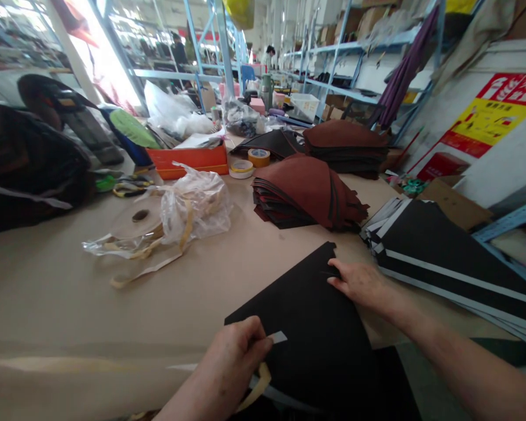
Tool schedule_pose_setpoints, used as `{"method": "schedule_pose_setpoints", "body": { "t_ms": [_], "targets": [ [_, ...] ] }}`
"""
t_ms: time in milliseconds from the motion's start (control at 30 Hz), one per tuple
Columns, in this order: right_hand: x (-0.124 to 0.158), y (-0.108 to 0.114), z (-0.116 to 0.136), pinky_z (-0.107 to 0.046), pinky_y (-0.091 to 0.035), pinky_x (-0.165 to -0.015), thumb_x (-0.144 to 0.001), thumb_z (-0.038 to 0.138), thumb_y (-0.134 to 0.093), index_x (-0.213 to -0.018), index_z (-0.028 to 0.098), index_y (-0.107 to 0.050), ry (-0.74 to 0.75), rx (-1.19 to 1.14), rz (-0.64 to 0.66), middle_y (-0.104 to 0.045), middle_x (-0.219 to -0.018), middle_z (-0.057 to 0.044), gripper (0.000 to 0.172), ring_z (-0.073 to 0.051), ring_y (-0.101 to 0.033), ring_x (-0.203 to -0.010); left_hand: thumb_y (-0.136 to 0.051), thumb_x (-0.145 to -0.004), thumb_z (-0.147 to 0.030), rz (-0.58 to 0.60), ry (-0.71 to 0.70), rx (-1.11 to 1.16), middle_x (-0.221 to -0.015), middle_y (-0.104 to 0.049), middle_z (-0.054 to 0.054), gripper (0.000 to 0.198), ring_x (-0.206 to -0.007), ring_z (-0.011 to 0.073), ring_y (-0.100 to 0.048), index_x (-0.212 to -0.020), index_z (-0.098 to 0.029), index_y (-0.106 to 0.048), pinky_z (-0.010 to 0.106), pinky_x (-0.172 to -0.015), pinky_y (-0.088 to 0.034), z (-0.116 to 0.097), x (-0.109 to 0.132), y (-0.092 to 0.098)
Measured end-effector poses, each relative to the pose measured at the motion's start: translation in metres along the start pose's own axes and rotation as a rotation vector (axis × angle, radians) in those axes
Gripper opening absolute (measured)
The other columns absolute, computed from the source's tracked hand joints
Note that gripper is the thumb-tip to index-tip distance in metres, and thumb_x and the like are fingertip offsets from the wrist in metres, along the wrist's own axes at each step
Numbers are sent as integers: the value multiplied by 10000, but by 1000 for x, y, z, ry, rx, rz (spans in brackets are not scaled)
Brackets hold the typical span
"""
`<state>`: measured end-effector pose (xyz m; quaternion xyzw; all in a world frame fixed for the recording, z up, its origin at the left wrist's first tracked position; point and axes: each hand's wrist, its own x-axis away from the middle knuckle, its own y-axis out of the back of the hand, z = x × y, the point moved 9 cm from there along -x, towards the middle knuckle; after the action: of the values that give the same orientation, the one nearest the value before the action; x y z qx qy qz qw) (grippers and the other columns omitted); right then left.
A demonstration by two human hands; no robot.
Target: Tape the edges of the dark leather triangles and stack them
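A black fabric panel (pixel 311 316) lies at the near edge of the brown table. Over its left part, my left hand (pixel 241 356) pinches a pale tape strip (pixel 279 337), whose short light end sticks out past the fingertips; a yellowish length curls below the hand. My right hand (pixel 359 283) rests at the panel's upper right edge, thumb and forefinger apart on the black surface. Part of the panel's near side hangs toward the bottom of the view.
On the brown table (pixel 48 292) stand a tape roll with a plastic bag (pixel 197 204), a reddish-brown stack of panels (pixel 302 187), and black panels with pale stripes (pixel 456 257) at right. Farther back are an orange box (pixel 188 162) and two tape rolls (pixel 258 156).
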<state>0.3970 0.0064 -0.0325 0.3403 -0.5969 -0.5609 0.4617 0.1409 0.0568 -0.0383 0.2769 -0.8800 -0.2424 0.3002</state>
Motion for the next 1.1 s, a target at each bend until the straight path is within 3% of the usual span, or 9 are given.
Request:
{"method": "schedule_pose_setpoints", "body": {
  "t_ms": [133,267,333,433,667,933,1033,1100],
  "targets": [
    [28,1,4,-358,-457,-704,-850,347,-503,-1223,161,-575,33,-70,11,-702,-916,-132,423,-262,-656,-800,-479,-750,-364,-29,12,132,-533,-429,-50,211,-535,108,-385,-631,-192,-451,240,-517,-286,-7,1,2],
    [43,18,36,-277,-444,-690,-842,352,-519,-1066,182,-630,139,-632,49,-674,-882,-55,302,-165,-606,-761,-513,-764,-372,-59,-16,257,-554,-476,-44,214,-536,103,-398,-660,-189,-474,238,-513,-306,-20,-1,1],
    [48,19,61,-239,-423,-628,-826,376,-543,-991,185,-626,183,-914,153,-635,-827,-23,266,-128,-560,-704,-523,-774,-372,-73,-37,284,-575,-513,-35,213,-547,104,-425,-673,-188,-489,239,-525,-325,-25,-1,-1],
    [54,8,91,-209,-359,-547,-781,347,-606,-920,183,-605,160,-1123,321,-564,-732,19,216,-86,-471,-609,-540,-779,-350,-78,-40,286,-559,-500,-44,204,-530,97,-417,-665,-186,-495,232,-509,-323,-29,1,-3],
    [49,-3,114,-203,-307,-535,-777,213,-563,-713,160,-545,208,-1197,337,-463,-625,47,86,-62,-376,-568,-583,-768,-285,-78,-69,143,-518,-428,-65,186,-501,84,-360,-636,-179,-505,225,-484,-276,-38,5,8],
    [54,45,118,-196,-229,-421,-781,308,-566,-708,175,-528,229,-1276,304,-363,-538,65,156,-50,-285,-465,-580,-791,-438,-44,-158,-174,-543,-567,-32,282,-511,103,-454,-676,-188,-639,227,-466,-275,-78,25,59],
    [59,59,123,-194,-227,-411,-780,327,-571,-705,183,-526,259,-1293,284,-359,-543,59,168,-54,-289,-465,-573,-794,-469,-15,-177,-115,-579,-591,-23,314,-539,104,-483,-703,-177,-645,213,-489,-333,-90,32,69],
    [63,65,126,-196,-251,-420,-785,319,-563,-699,187,-521,290,-1300,268,-374,-554,52,164,-58,-310,-472,-584,-787,-450,68,-139,70,-669,-624,-5,299,-548,99,-511,-725,-161,-628,207,-496,-376,-90,33,63]
  ]
}}
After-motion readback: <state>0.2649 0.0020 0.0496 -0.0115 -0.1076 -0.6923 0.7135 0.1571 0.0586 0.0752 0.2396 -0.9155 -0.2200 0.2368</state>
